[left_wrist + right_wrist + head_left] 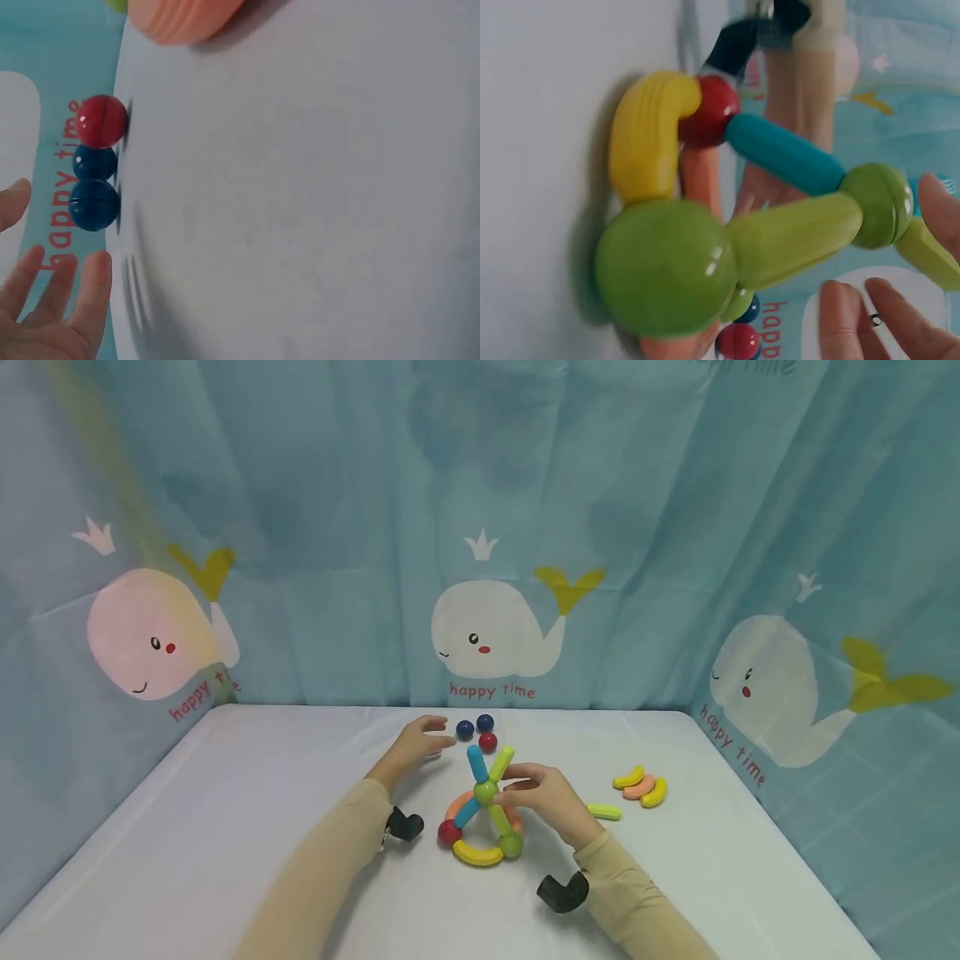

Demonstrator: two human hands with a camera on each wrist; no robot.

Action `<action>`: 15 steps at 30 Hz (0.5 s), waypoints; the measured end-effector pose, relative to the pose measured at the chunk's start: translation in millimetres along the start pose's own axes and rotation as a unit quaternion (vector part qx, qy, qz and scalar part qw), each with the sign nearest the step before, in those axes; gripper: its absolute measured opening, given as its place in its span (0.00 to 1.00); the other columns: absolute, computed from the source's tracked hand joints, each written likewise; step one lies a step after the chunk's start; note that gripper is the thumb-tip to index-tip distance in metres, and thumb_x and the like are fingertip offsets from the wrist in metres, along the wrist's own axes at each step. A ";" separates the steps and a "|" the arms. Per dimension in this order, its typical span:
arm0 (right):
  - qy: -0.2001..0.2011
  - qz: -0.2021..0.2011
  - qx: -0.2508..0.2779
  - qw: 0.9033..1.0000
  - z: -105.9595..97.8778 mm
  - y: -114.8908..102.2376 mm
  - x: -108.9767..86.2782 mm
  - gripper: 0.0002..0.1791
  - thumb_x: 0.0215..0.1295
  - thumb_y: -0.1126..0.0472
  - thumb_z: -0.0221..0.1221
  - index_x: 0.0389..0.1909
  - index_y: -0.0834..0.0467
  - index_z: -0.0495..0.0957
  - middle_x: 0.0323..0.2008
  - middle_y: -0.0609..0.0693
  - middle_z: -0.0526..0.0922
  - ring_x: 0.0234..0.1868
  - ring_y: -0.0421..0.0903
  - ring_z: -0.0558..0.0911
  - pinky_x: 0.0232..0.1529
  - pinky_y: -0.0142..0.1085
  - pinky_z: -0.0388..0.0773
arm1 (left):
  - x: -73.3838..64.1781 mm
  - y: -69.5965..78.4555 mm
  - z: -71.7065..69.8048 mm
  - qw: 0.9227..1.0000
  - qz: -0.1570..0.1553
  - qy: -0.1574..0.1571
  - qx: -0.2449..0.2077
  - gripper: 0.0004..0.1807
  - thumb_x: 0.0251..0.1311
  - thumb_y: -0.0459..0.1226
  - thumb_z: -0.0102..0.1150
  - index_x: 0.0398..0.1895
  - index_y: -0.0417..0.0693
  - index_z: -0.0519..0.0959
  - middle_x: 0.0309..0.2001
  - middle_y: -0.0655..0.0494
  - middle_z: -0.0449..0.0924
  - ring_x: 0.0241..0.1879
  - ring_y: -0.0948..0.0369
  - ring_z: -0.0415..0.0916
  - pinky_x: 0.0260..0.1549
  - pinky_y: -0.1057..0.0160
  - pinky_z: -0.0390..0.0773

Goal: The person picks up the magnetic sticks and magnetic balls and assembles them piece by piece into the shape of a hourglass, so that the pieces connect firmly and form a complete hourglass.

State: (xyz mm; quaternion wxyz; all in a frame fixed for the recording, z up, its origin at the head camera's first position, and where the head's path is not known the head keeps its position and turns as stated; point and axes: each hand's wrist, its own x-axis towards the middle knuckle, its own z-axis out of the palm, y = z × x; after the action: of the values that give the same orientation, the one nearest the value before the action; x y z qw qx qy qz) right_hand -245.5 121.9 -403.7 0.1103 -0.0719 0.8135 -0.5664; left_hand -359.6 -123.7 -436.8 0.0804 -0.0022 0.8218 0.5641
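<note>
My left hand [418,745] reaches over the back of the table with its fingers spread. Its fingertips are just left of a dark blue ball [465,730], apart from it in the left wrist view. Another blue ball [485,722] and a red ball [488,742] lie beside that one. A frame of balls and sticks stands upright, with a green ball [486,792] on top and blue [477,763] and yellow-green sticks [502,763] rising from it. Around that top my right hand [551,797] is loosely held, thumb at the ball, fingers apart from the stick.
The frame's base has a red ball [450,833], a green ball [512,845], a curved yellow piece [478,855] and orange curves behind. To the right lie a yellow-green stick [604,812] and yellow and orange curved pieces [638,787]. A whale-print curtain [337,610] borders the white table [225,810].
</note>
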 end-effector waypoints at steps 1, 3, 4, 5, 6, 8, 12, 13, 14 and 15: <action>0.006 -0.005 0.010 1.000 2.2 0.0 -0.6 0.29 0.57 0.53 0.71 0.58 0.58 0.79 0.54 0.55 0.84 0.53 0.48 0.82 0.64 0.56 0.72 | 4.3 -2.5 2.5 1.000 -0.007 0.001 -0.005 0.33 0.64 0.39 0.63 0.71 0.47 0.65 0.72 0.44 0.65 0.66 0.47 0.71 0.64 0.51 0.74; 0.017 -0.015 0.027 0.999 6.1 -0.7 -1.6 0.26 0.58 0.53 0.70 0.57 0.58 0.80 0.54 0.54 0.84 0.54 0.48 0.81 0.63 0.55 0.71 | 11.7 -6.3 6.8 1.000 -0.018 0.000 -0.015 0.34 0.63 0.39 0.64 0.71 0.49 0.65 0.73 0.45 0.64 0.67 0.47 0.70 0.65 0.51 0.74; 0.021 -0.019 0.038 0.999 7.7 -1.1 -1.7 0.25 0.58 0.53 0.70 0.56 0.57 0.81 0.53 0.54 0.84 0.54 0.48 0.80 0.63 0.54 0.71 | 14.3 -7.0 8.9 1.000 -0.019 -0.001 -0.017 0.34 0.63 0.39 0.64 0.72 0.49 0.64 0.73 0.44 0.63 0.67 0.47 0.69 0.65 0.51 0.74; 0.023 -0.022 0.048 0.998 9.1 -1.9 -1.8 0.25 0.58 0.53 0.69 0.56 0.57 0.81 0.53 0.53 0.84 0.54 0.48 0.80 0.63 0.54 0.72 | 17.2 -7.5 10.5 1.000 -0.023 0.000 -0.019 0.34 0.63 0.39 0.64 0.72 0.49 0.64 0.73 0.44 0.63 0.68 0.47 0.69 0.65 0.51 0.74; 0.025 -0.026 0.055 0.998 10.4 -2.3 -1.4 0.24 0.59 0.53 0.69 0.56 0.57 0.81 0.52 0.53 0.84 0.54 0.48 0.80 0.63 0.53 0.72 | 19.9 -7.7 11.8 0.999 -0.026 0.000 -0.021 0.35 0.63 0.40 0.64 0.73 0.50 0.64 0.73 0.43 0.63 0.68 0.47 0.68 0.65 0.52 0.74; 0.026 -0.031 0.066 0.997 12.6 -3.5 -0.9 0.24 0.60 0.53 0.68 0.56 0.57 0.81 0.50 0.53 0.85 0.53 0.47 0.80 0.63 0.52 0.74 | 24.5 -6.9 13.8 0.999 -0.029 0.002 -0.019 0.35 0.64 0.40 0.63 0.73 0.50 0.63 0.74 0.42 0.62 0.69 0.46 0.68 0.64 0.52 0.74; 0.021 -0.033 0.071 0.997 15.6 -3.7 0.9 0.24 0.61 0.53 0.67 0.56 0.60 0.80 0.49 0.53 0.86 0.52 0.46 0.81 0.64 0.52 0.74 | 32.9 -3.2 15.4 0.999 -0.044 0.003 -0.014 0.35 0.64 0.41 0.63 0.73 0.51 0.64 0.73 0.43 0.63 0.68 0.47 0.70 0.63 0.53 0.76; 0.021 -0.033 0.072 0.997 15.8 -3.5 1.1 0.24 0.61 0.53 0.67 0.56 0.60 0.80 0.49 0.53 0.86 0.52 0.45 0.82 0.64 0.52 0.74 | 34.5 -1.8 15.9 0.999 -0.046 0.000 -0.010 0.34 0.64 0.41 0.63 0.73 0.51 0.64 0.73 0.43 0.63 0.67 0.48 0.70 0.63 0.53 0.76; 0.022 -0.033 0.071 0.997 15.9 -3.1 1.3 0.24 0.62 0.54 0.67 0.55 0.61 0.80 0.49 0.53 0.86 0.52 0.45 0.82 0.64 0.53 0.74 | 35.9 -0.4 16.7 0.999 -0.049 -0.004 -0.009 0.34 0.64 0.42 0.63 0.73 0.52 0.64 0.73 0.43 0.64 0.67 0.48 0.71 0.63 0.53 0.76; 0.025 -0.033 0.071 0.997 15.7 -2.3 1.7 0.23 0.62 0.54 0.66 0.55 0.61 0.80 0.49 0.53 0.86 0.52 0.46 0.82 0.65 0.53 0.73 | 36.8 1.1 17.8 0.999 -0.047 -0.007 -0.008 0.33 0.64 0.41 0.63 0.72 0.51 0.65 0.72 0.42 0.64 0.66 0.48 0.71 0.62 0.53 0.76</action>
State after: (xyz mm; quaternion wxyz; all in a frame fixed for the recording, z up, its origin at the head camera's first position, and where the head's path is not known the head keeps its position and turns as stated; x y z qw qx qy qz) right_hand -243.1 106.4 -407.0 0.0764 -0.0767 0.7709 -0.6277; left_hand -393.8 -103.6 -447.0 0.1125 -0.0380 0.8157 0.5661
